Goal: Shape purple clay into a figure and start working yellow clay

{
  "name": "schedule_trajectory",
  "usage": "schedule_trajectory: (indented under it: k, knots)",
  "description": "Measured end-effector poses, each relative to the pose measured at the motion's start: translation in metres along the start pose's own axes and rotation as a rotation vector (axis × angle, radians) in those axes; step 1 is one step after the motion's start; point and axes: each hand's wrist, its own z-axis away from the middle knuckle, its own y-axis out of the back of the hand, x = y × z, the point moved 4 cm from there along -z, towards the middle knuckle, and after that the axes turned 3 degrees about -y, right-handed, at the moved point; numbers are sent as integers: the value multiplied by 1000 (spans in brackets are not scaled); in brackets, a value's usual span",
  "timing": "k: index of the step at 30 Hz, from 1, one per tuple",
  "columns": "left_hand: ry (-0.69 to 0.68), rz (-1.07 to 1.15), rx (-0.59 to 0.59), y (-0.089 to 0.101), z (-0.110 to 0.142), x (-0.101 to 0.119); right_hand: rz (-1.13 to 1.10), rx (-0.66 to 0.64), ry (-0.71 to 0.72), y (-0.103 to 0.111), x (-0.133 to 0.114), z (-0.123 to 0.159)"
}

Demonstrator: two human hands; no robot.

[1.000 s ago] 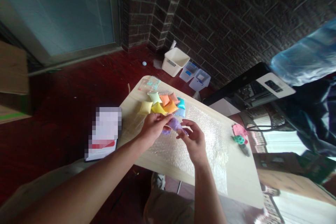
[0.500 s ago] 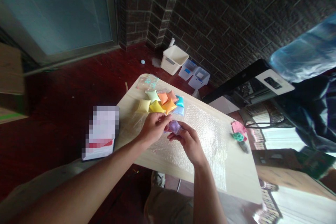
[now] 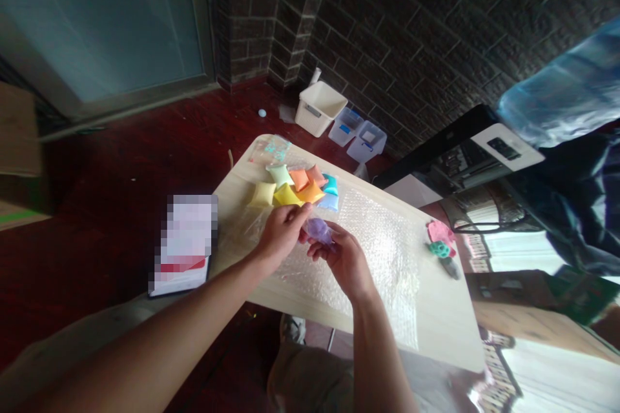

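Note:
A small clear packet of purple clay point(image 3: 318, 230) is held between both hands over the table. My left hand point(image 3: 282, 230) pinches its left side, thumb on top. My right hand point(image 3: 345, 257) grips its right end between thumb and curled fingers. Just beyond lie several pillow-shaped packets in clear wrap: a pale yellow packet point(image 3: 262, 194), a bright yellow packet point(image 3: 287, 195), an orange packet point(image 3: 310, 191), a pale green packet point(image 3: 279, 174), a teal packet point(image 3: 330, 184) and a light blue packet point(image 3: 329, 201). Bubble wrap point(image 3: 378, 239) spreads under and right of my hands.
On the table's point(image 3: 438, 319) right lie a pink piece point(image 3: 440, 232), a green piece point(image 3: 438, 249) and a dark grey piece point(image 3: 450, 268). A clear bag point(image 3: 269, 150) rests at the far corner. A white basket point(image 3: 320, 110) and clear bins point(image 3: 367, 142) stand on the floor beyond.
More of the purple packet now shows between my hands. My left thumb has shifted up and away from its top, and the view has moved slightly.

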Motion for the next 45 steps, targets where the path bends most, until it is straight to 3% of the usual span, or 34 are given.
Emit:
schedule_trajectory:
  k: [4,11,18,32,40,45]
  knots:
    - [-25,-60,-5,1,-1,-3,36,22,56,5,1,1]
    - [-202,-187,6,4,6,14,162,-96,44,-7,0,6]
    - [-137,-102,100,10,2,14,33,-72,-6,-8,0,4]
    - [-394,-375,164,13,10,37,-4,-149,-64,-23,10,4]
    - [-587,-467,110,7,18,46,-119,-177,-88,-21,15,2]
    - [-526,-420,75,6,19,41,-144,-129,-71,-19,12,-2]
